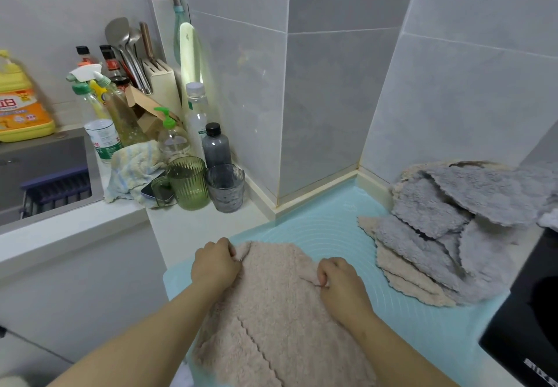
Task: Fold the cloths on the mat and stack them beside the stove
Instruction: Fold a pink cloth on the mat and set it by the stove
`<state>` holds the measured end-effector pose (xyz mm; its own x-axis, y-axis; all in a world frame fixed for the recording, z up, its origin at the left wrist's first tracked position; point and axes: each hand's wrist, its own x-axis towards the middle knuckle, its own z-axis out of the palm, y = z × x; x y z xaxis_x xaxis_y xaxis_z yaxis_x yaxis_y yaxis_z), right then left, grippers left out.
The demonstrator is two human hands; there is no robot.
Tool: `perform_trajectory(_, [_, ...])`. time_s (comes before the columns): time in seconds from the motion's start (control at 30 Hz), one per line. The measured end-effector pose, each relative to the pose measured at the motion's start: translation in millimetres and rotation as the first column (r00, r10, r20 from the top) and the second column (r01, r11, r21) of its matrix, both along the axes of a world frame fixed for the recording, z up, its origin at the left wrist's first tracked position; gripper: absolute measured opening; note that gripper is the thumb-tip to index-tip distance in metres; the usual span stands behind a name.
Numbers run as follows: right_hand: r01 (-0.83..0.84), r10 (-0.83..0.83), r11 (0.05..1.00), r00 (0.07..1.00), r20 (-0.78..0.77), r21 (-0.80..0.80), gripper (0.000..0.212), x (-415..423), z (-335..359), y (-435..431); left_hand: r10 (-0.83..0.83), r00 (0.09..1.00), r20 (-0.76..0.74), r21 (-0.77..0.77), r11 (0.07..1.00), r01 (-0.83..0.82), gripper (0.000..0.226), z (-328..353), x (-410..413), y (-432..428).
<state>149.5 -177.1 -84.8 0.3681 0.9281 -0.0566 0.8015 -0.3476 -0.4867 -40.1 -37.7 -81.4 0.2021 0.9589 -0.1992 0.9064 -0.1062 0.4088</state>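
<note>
Two hands pinch the far edge of a pink cloth point(271, 311) that lies spread on the blue mat point(329, 223). The left hand point(215, 264) is curled closed on the cloth's far left corner, fabric bunched under its fingers. The right hand point(341, 281) is closed on the far right edge, thumb and fingertips nipping a small fold of pile. Between the two grips the cloth's edge rises to a blunt point; nearer the person a scalloped hem runs slantwise across the cloth, showing one layer lapped over another.

Right of the right hand, apart from the held cloth, sits a loose pile point(447, 229) of grey and pink cloths, partly on the mat and reaching back to the wall. Just past the pile, at the frame's right edge, is the black stove point(528, 311).

Beyond the left hand, off the mat on the white counter, stand a green cup point(188, 182) and a grey glass point(226, 187), with a crumpled rag point(133, 169) beside them. Behind these are bottles point(199, 114), a knife block point(161, 84) and a yellow jug point(21, 105). Far left of the left hand is the sink point(45, 175).
</note>
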Motion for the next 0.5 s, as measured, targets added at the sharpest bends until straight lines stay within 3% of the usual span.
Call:
perform_trajectory(0.13, [0.064, -0.066, 0.996, 0.997, 0.03, 0.066, 0.039, 9.0, 6.5, 1.9, 0.016, 0.998, 0.053, 0.038, 0.999, -0.018, 0.015, -2.7, -1.4, 2.6])
perform_trajectory(0.23, [0.181, -0.192, 0.977, 0.977, 0.093, 0.116, 0.017, 17.0, 18.8, 2.6, 0.04, 0.996, 0.079, 0.076, 0.996, -0.046, 0.013, -4.3, -3.5, 3.9])
perform_trajectory(0.3, [0.211, -0.208, 0.977, 0.965, 0.161, -0.003, 0.034, 23.4, 20.1, 3.2, 0.049, 0.995, 0.091, 0.089, 0.994, -0.057, 0.011, -3.7, -4.1, 3.0])
perform_trajectory(0.4, [0.205, -0.176, 0.965, 0.969, 0.174, -0.166, 0.056, 25.1, 20.3, -1.2, 0.022, 0.999, -0.034, 0.191, 0.981, -0.015, 0.018, -1.7, -7.2, -4.0])
perform_trajectory(0.5, [0.165, -0.141, 0.981, 0.966, 0.217, -0.097, 0.048, 17.7, 15.9, -12.6, -0.098, 0.995, -0.034, 0.298, 0.949, 0.104, 0.029, 1.1, -8.3, -17.8])
